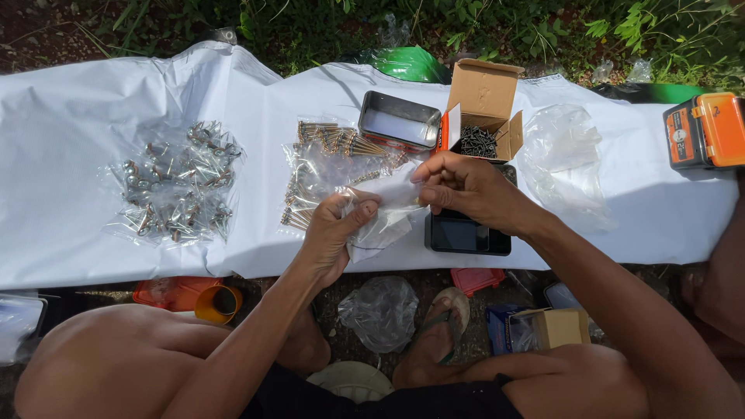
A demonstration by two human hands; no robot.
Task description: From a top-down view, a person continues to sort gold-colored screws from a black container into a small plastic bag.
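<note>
Over the white sheet (93,101), both hands held one small clear bag (382,225): left hand (335,233) fingers pinched its edge, right hand (466,190) fingers clamped its top. It looked light, limp and slippery, best gripped at the rim. Two filled screw bags (177,186) lay behind, one open carton (483,109), one tin (399,120), one orange case (705,129).

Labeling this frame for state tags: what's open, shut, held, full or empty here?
Cardboard box: open, flaps up, dark screws inside.
Metal tin: lid off, looks empty.
Orange case: shut.
Small clear bag: held by both hands.
Left hand: closed, pinching the bag.
Right hand: closed, pinching at the bag's top edge.
Bag of hooks: lying flat, full.
Bag of brass screws: lying flat, screws spilling from the top.
</note>
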